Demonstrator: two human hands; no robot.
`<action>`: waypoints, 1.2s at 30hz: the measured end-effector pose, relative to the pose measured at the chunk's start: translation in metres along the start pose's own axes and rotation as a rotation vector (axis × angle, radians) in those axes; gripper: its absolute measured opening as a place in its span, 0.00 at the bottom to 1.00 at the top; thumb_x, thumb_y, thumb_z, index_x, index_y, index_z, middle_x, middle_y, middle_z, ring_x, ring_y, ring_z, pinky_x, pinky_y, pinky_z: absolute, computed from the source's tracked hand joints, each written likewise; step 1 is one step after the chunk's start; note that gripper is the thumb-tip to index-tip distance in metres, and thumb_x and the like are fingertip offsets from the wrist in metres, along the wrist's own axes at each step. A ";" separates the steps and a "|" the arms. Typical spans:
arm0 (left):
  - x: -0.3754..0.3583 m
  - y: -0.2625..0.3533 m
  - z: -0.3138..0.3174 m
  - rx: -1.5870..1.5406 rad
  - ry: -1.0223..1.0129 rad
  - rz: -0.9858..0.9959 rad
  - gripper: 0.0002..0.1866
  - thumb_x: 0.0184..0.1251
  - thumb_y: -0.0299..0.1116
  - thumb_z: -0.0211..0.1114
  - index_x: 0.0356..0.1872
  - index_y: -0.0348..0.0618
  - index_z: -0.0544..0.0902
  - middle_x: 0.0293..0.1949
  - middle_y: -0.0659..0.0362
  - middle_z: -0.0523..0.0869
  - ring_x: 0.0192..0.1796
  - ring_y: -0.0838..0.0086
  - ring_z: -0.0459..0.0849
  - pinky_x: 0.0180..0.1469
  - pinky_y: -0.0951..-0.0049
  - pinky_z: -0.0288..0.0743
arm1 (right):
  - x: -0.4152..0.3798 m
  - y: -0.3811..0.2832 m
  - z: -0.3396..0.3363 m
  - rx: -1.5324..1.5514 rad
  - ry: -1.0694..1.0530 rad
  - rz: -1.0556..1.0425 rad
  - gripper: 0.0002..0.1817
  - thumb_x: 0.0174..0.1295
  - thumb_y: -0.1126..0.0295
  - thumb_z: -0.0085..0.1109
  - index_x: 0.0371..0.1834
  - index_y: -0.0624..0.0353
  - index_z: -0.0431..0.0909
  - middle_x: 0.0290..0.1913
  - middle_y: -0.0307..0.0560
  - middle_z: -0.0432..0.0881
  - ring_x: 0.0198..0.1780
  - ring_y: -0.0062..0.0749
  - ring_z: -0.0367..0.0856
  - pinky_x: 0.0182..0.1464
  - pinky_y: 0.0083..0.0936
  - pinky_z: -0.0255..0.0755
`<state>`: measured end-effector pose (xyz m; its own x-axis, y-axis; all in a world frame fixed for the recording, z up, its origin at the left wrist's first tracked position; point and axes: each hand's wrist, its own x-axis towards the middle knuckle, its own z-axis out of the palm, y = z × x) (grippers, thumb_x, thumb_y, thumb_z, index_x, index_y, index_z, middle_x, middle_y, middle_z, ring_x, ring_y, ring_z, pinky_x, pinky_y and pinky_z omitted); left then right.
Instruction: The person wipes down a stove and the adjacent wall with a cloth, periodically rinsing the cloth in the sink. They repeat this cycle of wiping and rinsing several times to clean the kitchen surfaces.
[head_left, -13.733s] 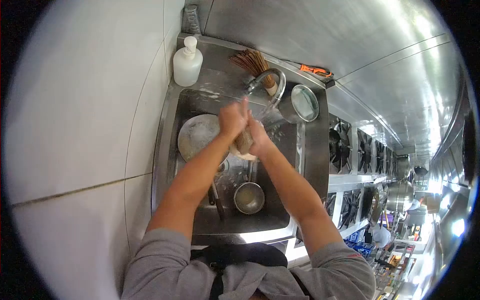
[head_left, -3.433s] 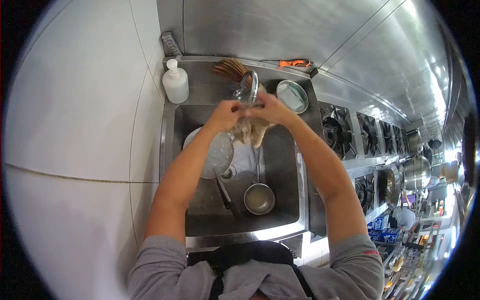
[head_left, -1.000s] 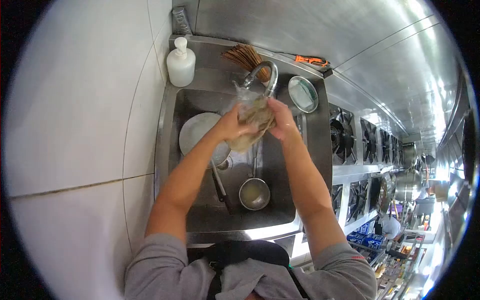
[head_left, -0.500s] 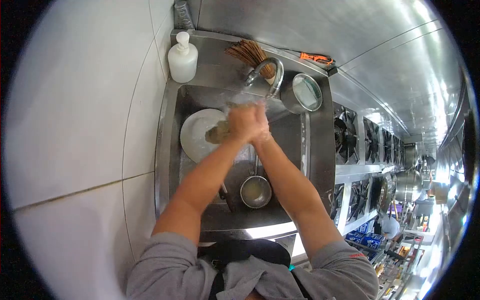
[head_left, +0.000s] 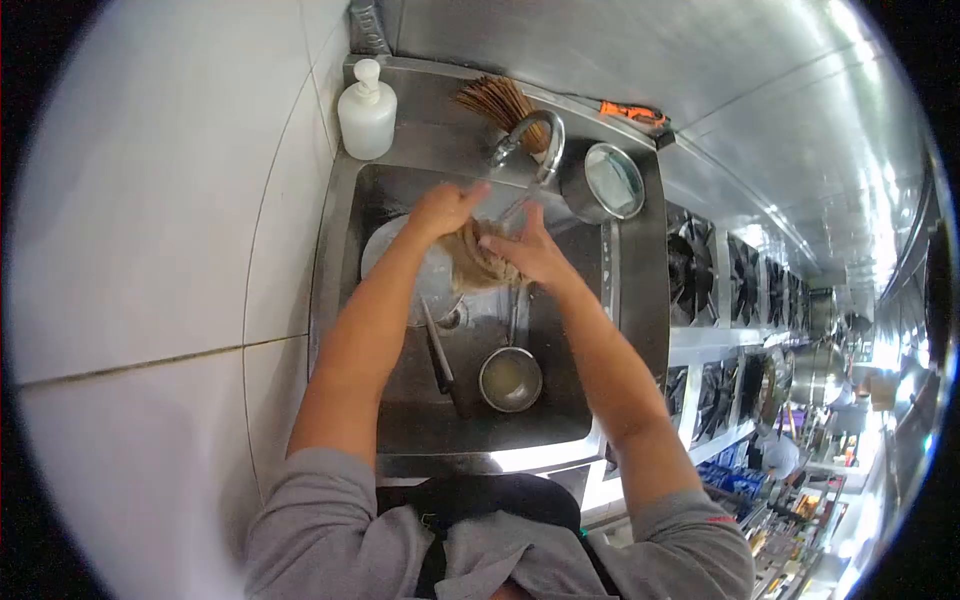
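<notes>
A wet brown cloth [head_left: 478,268] hangs loosely bunched between my hands, under the curved faucet [head_left: 553,135]. My left hand [head_left: 445,212] is at its upper left edge, fingers bent around it and partly hidden. On the other side, my right hand [head_left: 540,255] grips the cloth, its thumb lying across the front. Below and to the left lies a white plate [head_left: 385,250] in the sink [head_left: 560,420], partly covered by my left arm and the cloth. A knife [head_left: 437,350] with a dark handle rests near the plate. Right of it stands a small metal ladle [head_left: 511,380] holding cloudy liquid.
On the back ledge are a white pump bottle [head_left: 367,120], a twig brush [head_left: 497,103] and an orange-handled tool [head_left: 633,114]. A metal pot [head_left: 588,195] with a sponge stands at the right rim. Stove burners [head_left: 692,270] run along the right; a tiled wall [head_left: 170,230] borders the left.
My hands were clasped together around the bunched cloth. They have moved apart, and the cloth now hangs more spread out between them. The knife shows more fully.
</notes>
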<state>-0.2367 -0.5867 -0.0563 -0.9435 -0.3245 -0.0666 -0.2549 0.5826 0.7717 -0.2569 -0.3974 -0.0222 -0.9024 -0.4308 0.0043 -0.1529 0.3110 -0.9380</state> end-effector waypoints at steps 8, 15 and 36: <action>-0.025 -0.028 0.036 -0.440 -0.346 0.310 0.19 0.65 0.45 0.70 0.43 0.38 0.85 0.35 0.56 0.88 0.41 0.73 0.84 0.50 0.66 0.78 | 0.029 -0.072 -0.043 -0.609 -0.515 0.083 0.22 0.56 0.65 0.67 0.44 0.76 0.81 0.38 0.55 0.87 0.44 0.45 0.86 0.51 0.35 0.76; -0.041 -0.039 0.000 -0.518 -0.261 0.262 0.26 0.61 0.39 0.73 0.58 0.41 0.79 0.47 0.53 0.86 0.51 0.67 0.83 0.58 0.66 0.74 | 0.028 -0.034 -0.032 1.014 0.094 0.532 0.09 0.59 0.73 0.59 0.40 0.67 0.80 0.38 0.49 0.83 0.36 0.42 0.84 0.44 0.40 0.80; -0.060 -0.004 0.002 -0.163 -0.567 0.085 0.15 0.63 0.30 0.69 0.50 0.38 0.85 0.46 0.58 0.85 0.46 0.75 0.82 0.49 0.73 0.76 | 0.026 -0.037 -0.057 0.280 -0.349 0.243 0.20 0.59 0.62 0.67 0.47 0.67 0.81 0.45 0.50 0.85 0.48 0.36 0.83 0.53 0.33 0.75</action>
<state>-0.1796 -0.5683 -0.0572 -0.9364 0.1932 -0.2930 -0.1799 0.4527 0.8733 -0.2974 -0.3713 0.0321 -0.7027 -0.6467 -0.2965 0.2016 0.2187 -0.9547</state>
